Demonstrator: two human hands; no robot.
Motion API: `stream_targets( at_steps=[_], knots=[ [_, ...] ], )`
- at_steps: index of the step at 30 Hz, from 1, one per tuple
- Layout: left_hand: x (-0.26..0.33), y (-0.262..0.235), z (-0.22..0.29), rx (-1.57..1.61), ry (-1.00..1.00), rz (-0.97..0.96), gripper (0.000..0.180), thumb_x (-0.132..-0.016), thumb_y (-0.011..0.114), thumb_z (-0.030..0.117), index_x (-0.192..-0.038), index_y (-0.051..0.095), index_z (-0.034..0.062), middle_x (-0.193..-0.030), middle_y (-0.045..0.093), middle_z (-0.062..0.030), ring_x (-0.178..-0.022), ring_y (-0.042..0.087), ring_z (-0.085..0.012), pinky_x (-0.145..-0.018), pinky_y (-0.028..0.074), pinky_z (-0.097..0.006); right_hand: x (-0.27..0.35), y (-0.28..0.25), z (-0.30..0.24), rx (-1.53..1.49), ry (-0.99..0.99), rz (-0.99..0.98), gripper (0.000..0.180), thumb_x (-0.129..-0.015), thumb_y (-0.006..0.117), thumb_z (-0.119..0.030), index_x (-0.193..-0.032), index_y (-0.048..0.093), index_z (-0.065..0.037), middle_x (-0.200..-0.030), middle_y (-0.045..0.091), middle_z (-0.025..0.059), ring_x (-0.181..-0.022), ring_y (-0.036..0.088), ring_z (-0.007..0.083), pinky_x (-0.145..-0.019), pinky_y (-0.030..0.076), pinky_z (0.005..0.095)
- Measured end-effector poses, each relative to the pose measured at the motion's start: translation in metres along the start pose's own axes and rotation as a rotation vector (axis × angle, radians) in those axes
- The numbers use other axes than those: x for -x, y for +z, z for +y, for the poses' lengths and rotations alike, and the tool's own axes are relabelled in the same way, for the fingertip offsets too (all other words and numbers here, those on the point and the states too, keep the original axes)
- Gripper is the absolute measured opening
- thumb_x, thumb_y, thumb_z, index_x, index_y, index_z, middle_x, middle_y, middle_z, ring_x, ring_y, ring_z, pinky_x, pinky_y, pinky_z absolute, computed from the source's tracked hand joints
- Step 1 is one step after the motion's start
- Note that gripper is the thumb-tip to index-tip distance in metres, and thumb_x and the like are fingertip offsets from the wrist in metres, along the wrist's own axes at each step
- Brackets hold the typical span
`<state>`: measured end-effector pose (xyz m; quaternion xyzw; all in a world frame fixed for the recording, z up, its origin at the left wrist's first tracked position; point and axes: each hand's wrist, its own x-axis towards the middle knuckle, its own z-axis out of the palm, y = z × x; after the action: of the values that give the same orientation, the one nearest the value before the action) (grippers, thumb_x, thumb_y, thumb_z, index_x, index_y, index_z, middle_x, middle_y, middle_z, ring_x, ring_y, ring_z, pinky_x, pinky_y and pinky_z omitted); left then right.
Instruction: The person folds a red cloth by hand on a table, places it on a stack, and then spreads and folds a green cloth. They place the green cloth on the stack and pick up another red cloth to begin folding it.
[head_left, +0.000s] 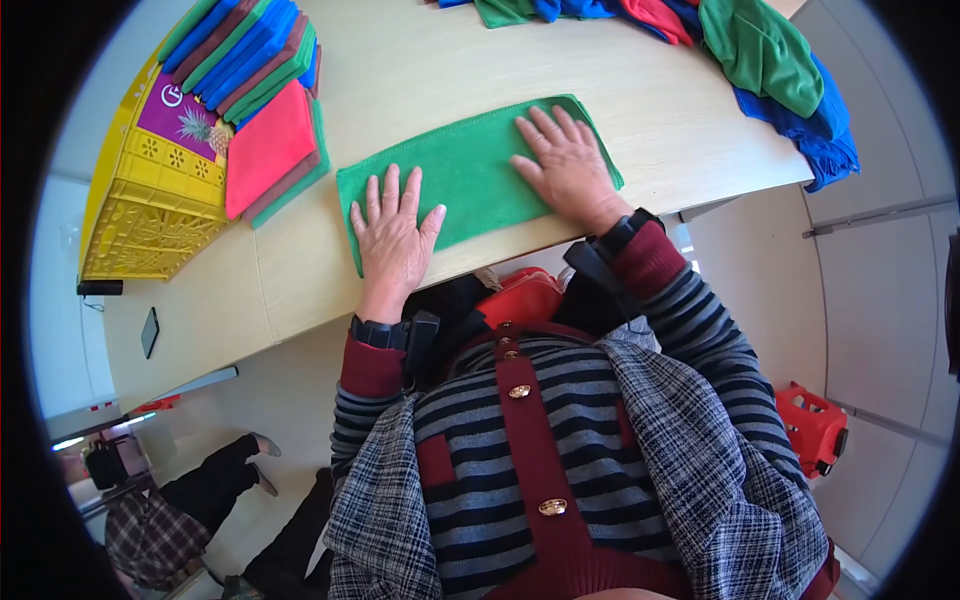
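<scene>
Far left: yellow crate (pixel 150 215) on the table (pixel 420 70), phone (pixel 150 332) lying near its lower end. Against the crate's right side, a stack (pixel 240 65) of folded cloths in blue, green, brown and red. Next, the left hand (pixel 393 240), palm down on the near left part of the green cloth (pixel 465 185), fingers slightly spread, thumb out. Cloth lay flat and oblong at the table's near edge. Right hand (pixel 570 170) pressed flat toward its right end, fingers a little apart, thumb pointing left. Far right: loose heap (pixel 770 60) of cloths, partly overhanging the table; red stool (pixel 812 430) below on the floor (pixel 775 300).
</scene>
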<state>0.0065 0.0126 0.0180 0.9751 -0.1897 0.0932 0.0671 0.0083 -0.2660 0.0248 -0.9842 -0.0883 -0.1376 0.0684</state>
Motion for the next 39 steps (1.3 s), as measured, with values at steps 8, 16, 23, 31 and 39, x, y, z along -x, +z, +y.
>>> stream_targets(
  at_steps=[8, 16, 23, 31, 39],
  knots=[
    [0.0, -0.001, -0.031, 0.079, -0.165, 0.03, 0.066, -0.104, 0.044, 0.055, -0.156, 0.04, 0.0164, -0.165, 0.032, -0.0158, -0.153, 0.025, -0.0386, -0.121, 0.018, -0.063, 0.0, -0.001, 0.042, -0.033, 0.056, 0.009, 0.062, -0.105, 0.046, -0.049, -0.155, 0.042, -0.012, -0.161, 0.039, 0.0158, -0.149, 0.032, 0.04, -0.121, 0.027, 0.0537],
    [0.0, -0.014, -0.059, -0.139, -0.321, 0.191, 0.067, -0.102, 0.051, 0.051, -0.153, 0.043, 0.0072, -0.16, 0.039, -0.0194, -0.149, 0.033, -0.0391, -0.12, 0.023, -0.06, -0.014, -0.013, 0.013, 0.21, 0.088, 0.023, 0.06, -0.102, 0.054, -0.041, -0.153, 0.044, -0.009, -0.159, 0.04, 0.0162, -0.148, 0.034, 0.0402, -0.12, 0.028, 0.0518],
    [-0.036, 0.002, 0.02, 0.082, 0.141, 0.201, 0.048, -0.095, 0.058, 0.032, -0.136, 0.061, 0.0057, -0.149, 0.051, -0.0171, -0.142, 0.041, -0.0376, -0.116, 0.028, -0.063, -0.022, -0.003, -0.075, -0.229, -0.223, -0.013, 0.057, -0.103, 0.053, -0.036, -0.151, 0.045, -0.007, -0.158, 0.041, 0.0165, -0.149, 0.032, 0.0395, -0.12, 0.027, 0.053],
    [-0.012, 0.001, -0.015, 0.216, -0.055, 0.117, 0.06, -0.101, 0.051, 0.043, -0.15, 0.049, 0.009, -0.16, 0.039, -0.0162, -0.151, 0.029, -0.0378, -0.121, 0.02, -0.062, -0.023, 0.008, -0.055, -0.027, -0.243, -0.062, 0.057, -0.105, 0.05, -0.034, -0.155, 0.042, -0.009, -0.16, 0.041, 0.0135, -0.15, 0.032, 0.0345, -0.122, 0.024, 0.049],
    [-0.006, 0.011, -0.039, 0.236, -0.171, 0.153, 0.064, -0.103, 0.048, 0.048, -0.152, 0.046, 0.0071, -0.163, 0.035, -0.0175, -0.152, 0.027, -0.0373, -0.121, 0.019, -0.062, -0.01, 0.014, 0.034, 0.018, -0.1, -0.027, 0.056, -0.106, 0.049, -0.033, -0.158, 0.039, -0.014, -0.162, 0.037, 0.0125, -0.152, 0.03, 0.0335, -0.123, 0.024, 0.0465]
  ],
)
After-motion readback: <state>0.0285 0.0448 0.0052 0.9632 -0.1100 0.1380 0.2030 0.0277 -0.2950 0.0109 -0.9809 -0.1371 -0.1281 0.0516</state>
